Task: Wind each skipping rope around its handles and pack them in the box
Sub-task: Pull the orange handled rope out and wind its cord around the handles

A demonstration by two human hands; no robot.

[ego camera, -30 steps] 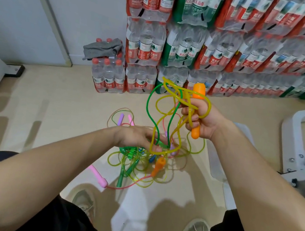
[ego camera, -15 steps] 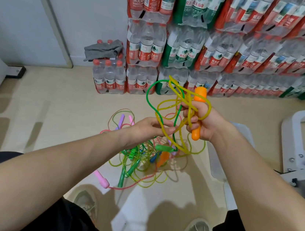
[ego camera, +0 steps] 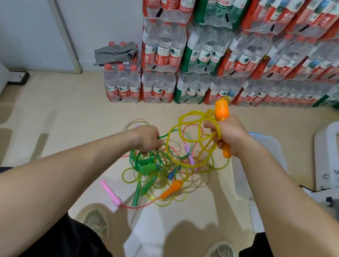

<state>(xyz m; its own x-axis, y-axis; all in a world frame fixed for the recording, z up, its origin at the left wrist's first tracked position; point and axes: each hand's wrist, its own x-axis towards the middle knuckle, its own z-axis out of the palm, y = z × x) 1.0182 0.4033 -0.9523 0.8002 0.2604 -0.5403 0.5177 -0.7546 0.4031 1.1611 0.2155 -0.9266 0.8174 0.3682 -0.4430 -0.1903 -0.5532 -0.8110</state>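
hands apart: right hand point(ego camera: 227, 135) grips orange plastic handle point(ego camera: 221, 110) and translucent yellow cord point(ego camera: 210, 143) loops; left hand point(ego camera: 147, 137) sits in tangle point(ego camera: 159, 169), grip unclear. best tease yellow free before winding.

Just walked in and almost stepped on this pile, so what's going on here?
A person is untangling skipping ropes. The right hand grips an orange handle with yellow rope looped loosely around it. The left hand holds a green rope down at the tangle. The second orange handle, a pink handle and a green handle lie on the floor. The box sits beside the right arm.
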